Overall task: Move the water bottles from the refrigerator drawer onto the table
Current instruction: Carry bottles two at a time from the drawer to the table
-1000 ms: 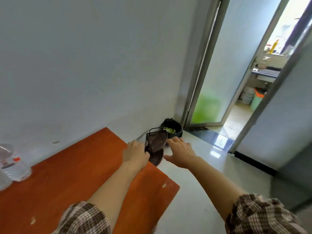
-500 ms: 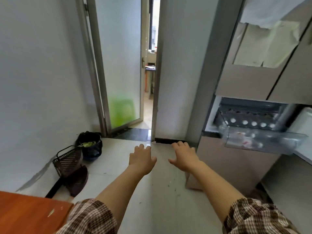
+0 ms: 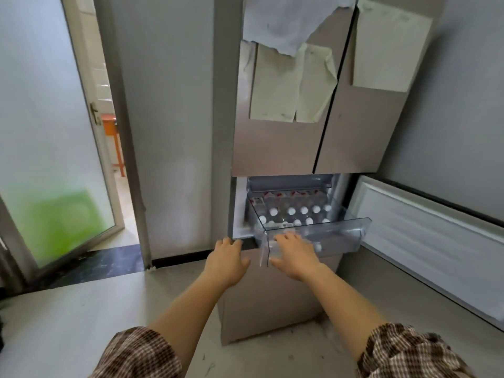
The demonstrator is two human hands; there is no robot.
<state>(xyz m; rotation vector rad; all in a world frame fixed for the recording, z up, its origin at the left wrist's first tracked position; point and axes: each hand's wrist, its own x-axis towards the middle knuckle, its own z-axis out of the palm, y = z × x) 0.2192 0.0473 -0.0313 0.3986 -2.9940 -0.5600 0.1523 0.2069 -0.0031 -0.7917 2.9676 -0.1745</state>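
Water bottles (image 3: 297,211) stand packed in the pulled-out clear refrigerator drawer (image 3: 338,236), mostly only white caps visible, back rows hidden under the fridge. Left hand (image 3: 226,264) and right hand (image 3: 296,255) spread empty just before it.

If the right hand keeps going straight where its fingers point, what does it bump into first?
Most likely the clear front wall of the refrigerator drawer. The right hand is open, fingers aimed at it; the water bottles sit behind. Depth is hard to judge.
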